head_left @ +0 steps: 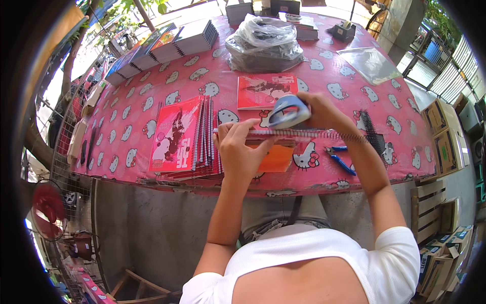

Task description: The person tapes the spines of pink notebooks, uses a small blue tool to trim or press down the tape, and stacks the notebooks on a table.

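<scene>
My left hand (237, 147) grips a notebook (260, 133) on edge, thumb below and fingers above, its punched spine facing up. A dark spiral coil (338, 135) runs along that spine and sticks out loose past its right end. In my right hand (320, 112) is a blue-and-white handheld tool (289, 114) with a loop-like handle, held against or just above the coiled spine; contact is unclear. Below lies an orange sheet or cover (276, 157), partly hidden. To the left is a stack of red-covered spiral notebooks (177, 134). Another red-covered book (266, 91) lies beyond my hands.
Blue-handled pliers (342, 161) and a bundle of black coils (373, 133) lie at the right. A plastic-wrapped dark bundle (264, 45), rows of bound notebooks (167, 45), a tape dispenser (344, 31) and a clear plastic sheet (372, 65) sit farther back on the pink-covered table (324, 175).
</scene>
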`<state>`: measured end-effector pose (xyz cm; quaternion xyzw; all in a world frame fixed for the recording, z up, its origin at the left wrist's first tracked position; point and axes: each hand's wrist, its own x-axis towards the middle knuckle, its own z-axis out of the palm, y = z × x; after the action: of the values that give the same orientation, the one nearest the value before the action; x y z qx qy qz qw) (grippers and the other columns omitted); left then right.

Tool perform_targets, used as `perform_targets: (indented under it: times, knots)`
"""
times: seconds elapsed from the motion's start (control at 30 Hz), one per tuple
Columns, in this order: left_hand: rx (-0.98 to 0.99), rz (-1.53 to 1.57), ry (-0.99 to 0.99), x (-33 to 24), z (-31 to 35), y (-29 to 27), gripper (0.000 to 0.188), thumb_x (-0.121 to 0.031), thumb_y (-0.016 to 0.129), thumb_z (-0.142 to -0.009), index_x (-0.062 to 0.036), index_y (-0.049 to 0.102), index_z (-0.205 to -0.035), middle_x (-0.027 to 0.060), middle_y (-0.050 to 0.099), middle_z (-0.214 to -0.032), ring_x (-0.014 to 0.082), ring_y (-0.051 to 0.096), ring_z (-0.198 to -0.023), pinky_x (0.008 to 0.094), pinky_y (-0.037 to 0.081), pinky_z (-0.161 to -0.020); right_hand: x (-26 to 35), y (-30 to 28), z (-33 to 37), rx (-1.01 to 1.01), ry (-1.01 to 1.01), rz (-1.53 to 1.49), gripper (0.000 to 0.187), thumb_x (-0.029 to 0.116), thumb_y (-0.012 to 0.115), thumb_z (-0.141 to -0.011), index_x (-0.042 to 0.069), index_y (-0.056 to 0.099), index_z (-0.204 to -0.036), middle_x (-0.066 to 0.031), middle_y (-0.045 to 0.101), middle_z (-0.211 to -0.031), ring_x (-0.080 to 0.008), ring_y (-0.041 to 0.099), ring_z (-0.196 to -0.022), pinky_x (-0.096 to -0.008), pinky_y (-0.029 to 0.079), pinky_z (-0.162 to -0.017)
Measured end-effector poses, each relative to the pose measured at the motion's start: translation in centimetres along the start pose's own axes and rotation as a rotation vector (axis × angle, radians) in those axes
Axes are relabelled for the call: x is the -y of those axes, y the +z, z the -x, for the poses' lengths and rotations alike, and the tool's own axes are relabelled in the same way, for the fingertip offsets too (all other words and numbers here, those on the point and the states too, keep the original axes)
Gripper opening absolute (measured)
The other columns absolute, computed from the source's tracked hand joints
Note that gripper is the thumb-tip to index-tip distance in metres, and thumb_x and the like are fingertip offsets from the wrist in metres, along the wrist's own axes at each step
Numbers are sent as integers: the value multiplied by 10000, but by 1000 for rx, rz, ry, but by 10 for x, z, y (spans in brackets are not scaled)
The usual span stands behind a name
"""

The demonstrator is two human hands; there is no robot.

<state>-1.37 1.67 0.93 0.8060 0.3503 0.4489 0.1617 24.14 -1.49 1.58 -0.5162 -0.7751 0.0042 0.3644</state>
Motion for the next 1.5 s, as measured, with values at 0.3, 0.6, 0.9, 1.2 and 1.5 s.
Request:
perform_targets:
  times: [0.3, 0.6, 0.9, 1.2, 1.5]
  knots:
    - [-181, -70, 60, 18, -2, -16, 411, -246, 865, -606, -67, 666, -917, 139, 508, -1202, 309, 525, -1005, 431, 433, -898, 23, 7, -21, 134, 339, -914, 454, 30, 688, -650, 25, 597, -1095, -92, 680, -958, -196, 643, -866, -331, 507, -776]
    - [-138, 662, -377, 40, 10, -19, 329, -59, 773, -757, -15, 605, -1036, 43, 588, -1013, 116, 579, -918, 262, 498, -783, 33, 38, -46, 208, 341, -927, 451, -31, 671, -629, 8, 615, -1075, -95, 681, -976, -223, 660, -893, -353, 518, -740]
    - [-228, 734, -459, 54, 19, -20, 358, 26, 717, -791, 5, 638, -1140, 41, 641, -1019, 91, 583, -922, 225, 483, -803, 19, 59, -62, 260, 174, -68, 530, -23, 639, -664, 19, 575, -1188, -58, 665, -993, -150, 619, -900, -308, 520, -744]
    - [-187, 928, -518, 59, 15, -26, 335, 57, 693, -798, -5, 653, -1125, 44, 651, -1013, 89, 588, -900, 216, 483, -799, -35, 12, -28, -243, 534, 312, 411, 31, 657, -679, 44, 566, -1080, -186, 651, -978, -354, 640, -898, -429, 514, -755]
    - [-148, 1025, -321, 62, 1, -18, 188, -1, 680, -831, -54, 589, -986, 38, 634, -964, 96, 568, -825, 232, 449, -810, -41, -19, 90, -179, 527, 620, 634, 210, 730, -757, -2, 450, -1284, -230, 465, -1317, -405, 452, -1208, -446, 385, -1002]
